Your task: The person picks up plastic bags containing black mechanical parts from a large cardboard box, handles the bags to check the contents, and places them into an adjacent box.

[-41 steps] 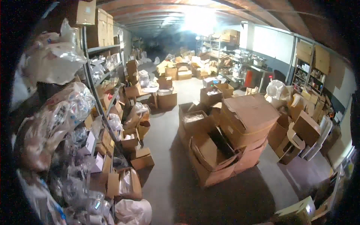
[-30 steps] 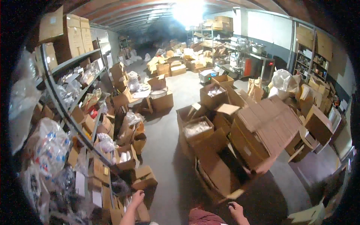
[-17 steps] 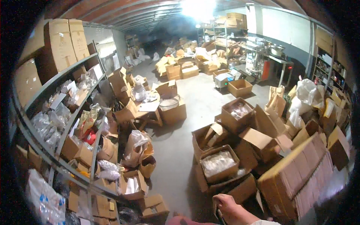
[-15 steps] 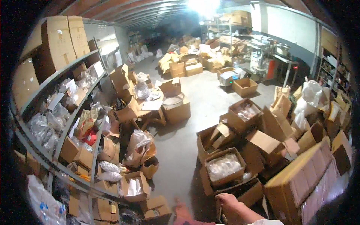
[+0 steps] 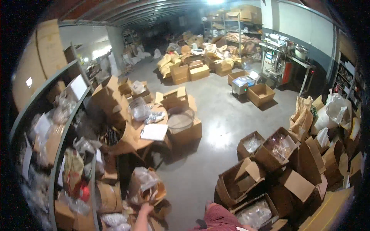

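My left hand (image 5: 145,208) reaches in from the lower edge, at the foot of a brown sack lined with clear plastic (image 5: 145,181). Its fingers are small and blurred against the sack and cartons, so whether they grip anything cannot be made out. My right hand does not show. A dark red trouser leg (image 5: 221,216) of mine is at the bottom middle. Just right of it stands an open carton (image 5: 273,202) with clear plastic bags (image 5: 254,215) inside.
Metal shelving (image 5: 58,158) with bags and boxes lines the left side. Open cartons (image 5: 239,181) crowd the right. Ahead stand a round table (image 5: 131,140) with a white sheet (image 5: 155,131) and a carton (image 5: 261,94). Heaped sacks (image 5: 216,54) lie at the back beside a machine (image 5: 273,57).
The view has shifted forward along the aisle. My right hand, earlier by the right-hand cartons, has left the picture. My left hand has come into view by the sack.
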A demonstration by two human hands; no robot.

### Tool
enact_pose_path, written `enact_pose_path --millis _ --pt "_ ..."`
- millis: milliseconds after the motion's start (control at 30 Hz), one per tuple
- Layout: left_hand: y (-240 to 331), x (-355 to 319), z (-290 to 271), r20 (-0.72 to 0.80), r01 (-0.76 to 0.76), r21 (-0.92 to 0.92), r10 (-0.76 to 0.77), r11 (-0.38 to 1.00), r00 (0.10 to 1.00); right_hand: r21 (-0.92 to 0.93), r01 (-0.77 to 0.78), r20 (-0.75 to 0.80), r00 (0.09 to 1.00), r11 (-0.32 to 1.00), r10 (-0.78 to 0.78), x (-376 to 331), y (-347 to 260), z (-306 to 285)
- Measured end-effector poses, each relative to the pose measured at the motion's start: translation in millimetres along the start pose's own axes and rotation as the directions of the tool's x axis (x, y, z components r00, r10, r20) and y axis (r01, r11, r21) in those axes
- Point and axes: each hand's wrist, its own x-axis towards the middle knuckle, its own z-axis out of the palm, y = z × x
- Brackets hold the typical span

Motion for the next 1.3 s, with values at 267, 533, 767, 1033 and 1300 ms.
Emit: enact_pose_path --millis 267,533,767,1033,1300 --pt "278 217 -126 -0.051 -0.468 -0.267 0.473 0.842 0.880 0.215 -0.119 -0.157 0.975 0.969 0.155 114 -136 -193" --pt "269 284 -69 0.505 -0.308 -0.118 0.324 0.944 0.800 0.650 0.187 -0.368 0.926 0.737 0.089 198 -218 -334" --pt "342 432 -170 0.469 -0.069 -0.050 0.084 0.996 0.879 0.226 -0.172 -0.277 0.932 0.959 0.233 342 -252 -466" --pt "546 748 -289 0.371 -0.324 0.231 0.225 0.917 0.901 -0.005 -0.198 -0.476 0.863 0.980 0.172 526 -195 -536" --pt "884 943 -341 -0.046 -0.341 -0.482 0.365 0.807 0.930 0.516 -0.228 -0.281 0.865 0.826 0.415 589 -284 -684"
